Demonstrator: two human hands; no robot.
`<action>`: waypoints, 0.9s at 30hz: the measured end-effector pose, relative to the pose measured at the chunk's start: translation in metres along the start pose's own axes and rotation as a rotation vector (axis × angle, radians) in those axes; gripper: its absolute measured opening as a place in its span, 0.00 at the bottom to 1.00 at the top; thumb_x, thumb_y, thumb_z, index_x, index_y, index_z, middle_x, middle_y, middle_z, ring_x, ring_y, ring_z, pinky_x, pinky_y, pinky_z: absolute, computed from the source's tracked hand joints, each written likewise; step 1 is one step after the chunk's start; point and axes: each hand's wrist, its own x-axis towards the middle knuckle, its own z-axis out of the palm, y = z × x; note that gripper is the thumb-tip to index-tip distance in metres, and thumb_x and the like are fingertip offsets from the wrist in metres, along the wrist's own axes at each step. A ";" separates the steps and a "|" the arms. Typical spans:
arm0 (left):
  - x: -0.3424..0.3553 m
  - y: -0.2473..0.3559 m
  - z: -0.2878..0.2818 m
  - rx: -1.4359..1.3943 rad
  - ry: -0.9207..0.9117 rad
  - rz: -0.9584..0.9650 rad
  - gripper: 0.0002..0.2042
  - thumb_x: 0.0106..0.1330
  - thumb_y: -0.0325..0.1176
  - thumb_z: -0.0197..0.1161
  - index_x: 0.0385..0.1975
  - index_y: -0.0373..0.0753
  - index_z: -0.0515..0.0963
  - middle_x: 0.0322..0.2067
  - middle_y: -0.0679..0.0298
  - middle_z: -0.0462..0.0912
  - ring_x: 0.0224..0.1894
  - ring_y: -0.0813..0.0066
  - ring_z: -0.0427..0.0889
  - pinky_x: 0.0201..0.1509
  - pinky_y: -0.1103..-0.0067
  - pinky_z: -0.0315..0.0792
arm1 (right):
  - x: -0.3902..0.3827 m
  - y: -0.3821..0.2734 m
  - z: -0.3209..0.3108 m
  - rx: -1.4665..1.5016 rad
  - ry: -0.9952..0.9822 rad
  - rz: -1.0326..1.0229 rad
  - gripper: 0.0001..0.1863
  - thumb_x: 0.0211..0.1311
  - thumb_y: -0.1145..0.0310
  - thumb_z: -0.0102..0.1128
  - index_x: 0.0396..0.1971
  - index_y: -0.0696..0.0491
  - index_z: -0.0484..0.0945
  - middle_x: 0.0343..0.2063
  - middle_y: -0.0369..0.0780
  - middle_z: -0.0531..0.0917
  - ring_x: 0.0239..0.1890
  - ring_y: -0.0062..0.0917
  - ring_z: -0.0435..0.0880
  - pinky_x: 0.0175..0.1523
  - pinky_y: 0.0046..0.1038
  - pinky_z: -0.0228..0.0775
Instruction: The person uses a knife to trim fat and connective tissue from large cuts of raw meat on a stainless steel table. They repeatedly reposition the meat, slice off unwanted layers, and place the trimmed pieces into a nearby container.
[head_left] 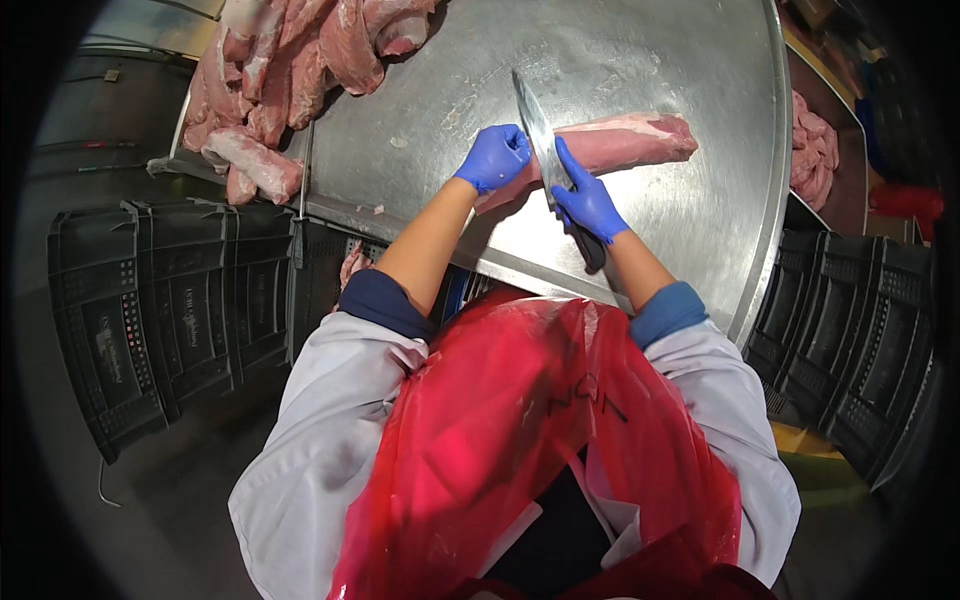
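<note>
A long piece of pale pink pork loin lies on the steel table, its left end reaching under my hands. My left hand, in a blue glove, is closed in a fist over that left end; what its curled fingers hold is hidden. In my gloved right hand is a knife with a long blade and a dark handle. The blade points away from me, tip tilted left, and crosses over the meat between my two hands. One finger of the right hand stretches along the blade.
Several pieces of meat are heaped at the table's far left. Stacked black crates stand left of me, and more crates stand at the right. Beyond the table's right edge, a bin holds pink meat.
</note>
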 end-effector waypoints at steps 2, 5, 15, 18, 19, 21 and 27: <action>-0.001 0.006 -0.003 0.043 -0.005 -0.004 0.06 0.60 0.30 0.65 0.25 0.36 0.78 0.22 0.70 0.77 0.27 0.85 0.72 0.32 0.80 0.71 | -0.035 -0.006 -0.004 -0.145 -0.056 0.094 0.43 0.66 0.74 0.53 0.77 0.30 0.48 0.24 0.41 0.84 0.21 0.23 0.83 0.30 0.27 0.79; 0.003 0.004 -0.006 0.022 -0.015 0.025 0.06 0.60 0.30 0.66 0.26 0.36 0.78 0.22 0.70 0.77 0.27 0.84 0.73 0.32 0.80 0.71 | -0.061 -0.010 -0.002 -0.142 -0.085 0.102 0.42 0.67 0.71 0.53 0.77 0.29 0.47 0.24 0.42 0.85 0.20 0.24 0.83 0.30 0.28 0.80; -0.003 0.011 -0.036 -0.054 -0.068 -0.038 0.04 0.61 0.29 0.66 0.29 0.36 0.80 0.24 0.71 0.79 0.27 0.85 0.75 0.32 0.82 0.72 | -0.067 -0.019 0.016 -0.124 -0.165 0.187 0.42 0.67 0.70 0.55 0.77 0.30 0.48 0.24 0.41 0.83 0.20 0.22 0.79 0.30 0.28 0.79; -0.008 0.001 -0.043 -0.138 -0.043 0.025 0.03 0.61 0.28 0.66 0.30 0.36 0.81 0.25 0.70 0.80 0.29 0.85 0.76 0.34 0.82 0.73 | -0.070 -0.003 0.020 -0.125 -0.160 0.122 0.42 0.67 0.71 0.55 0.77 0.29 0.48 0.24 0.42 0.84 0.20 0.22 0.80 0.29 0.28 0.79; -0.009 0.002 -0.046 -0.169 -0.051 0.017 0.03 0.62 0.28 0.66 0.30 0.36 0.81 0.26 0.70 0.81 0.29 0.84 0.77 0.35 0.81 0.73 | -0.062 -0.011 0.024 -0.118 -0.140 0.101 0.42 0.67 0.72 0.54 0.77 0.28 0.48 0.25 0.42 0.84 0.20 0.22 0.80 0.29 0.29 0.80; -0.009 0.005 -0.050 -0.236 -0.050 0.037 0.03 0.61 0.27 0.66 0.30 0.36 0.80 0.26 0.69 0.81 0.29 0.83 0.77 0.35 0.82 0.73 | -0.026 -0.025 0.032 -0.100 -0.133 0.101 0.42 0.68 0.71 0.54 0.77 0.28 0.48 0.24 0.42 0.84 0.20 0.21 0.81 0.28 0.29 0.80; -0.026 0.012 -0.083 -0.577 -0.018 0.085 0.02 0.62 0.23 0.65 0.29 0.35 0.79 0.24 0.68 0.79 0.27 0.83 0.76 0.31 0.83 0.70 | -0.073 -0.004 0.039 -0.421 -0.272 0.027 0.43 0.64 0.68 0.57 0.77 0.31 0.50 0.38 0.51 0.87 0.38 0.45 0.87 0.54 0.38 0.77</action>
